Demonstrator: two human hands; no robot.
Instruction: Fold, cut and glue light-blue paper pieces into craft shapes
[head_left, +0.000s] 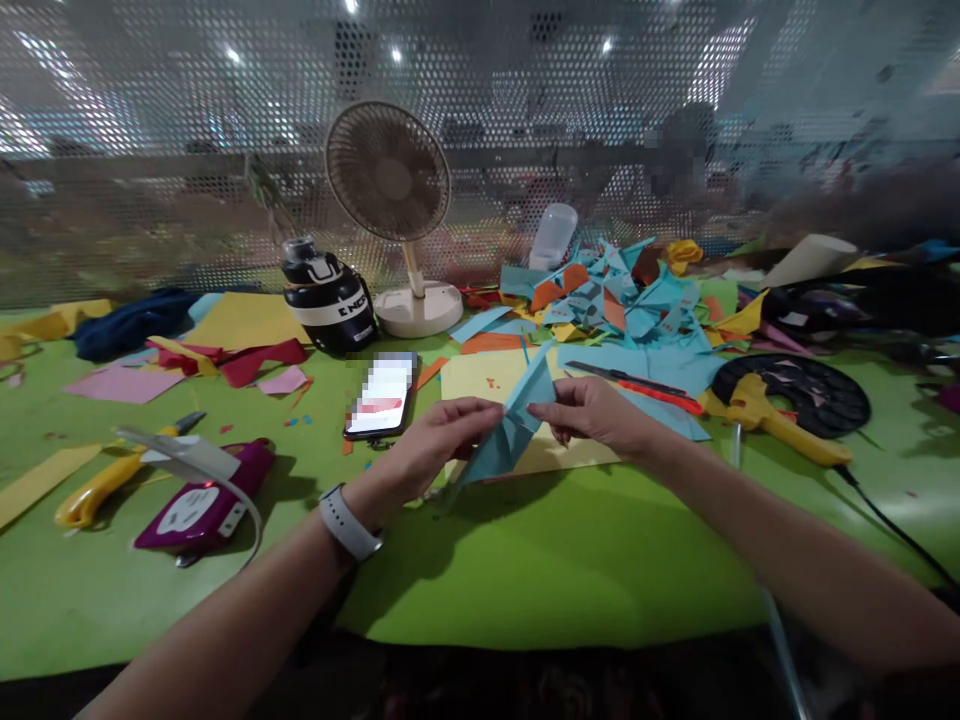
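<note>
A folded piece of light blue paper (508,440) is held up between both hands, tilted, above the green table. My left hand (442,440) pinches its left edge near the middle. On the other side, the thumb and fingers of my right hand (589,410) close on its right edge. Beneath the paper lies a pale yellow sheet (480,375) with small orange scraps on it. A black and red pen-like tool (637,386) rests just beyond my right hand, over more blue paper.
A yellow glue gun (780,425) with a cord lies at right by a black round tray (844,390). Cut blue paper (622,290) is heaped behind. A phone (381,395), fan (418,308), black bottle (326,300), purple power strip (206,500) and yellow cutter (112,485) stand left.
</note>
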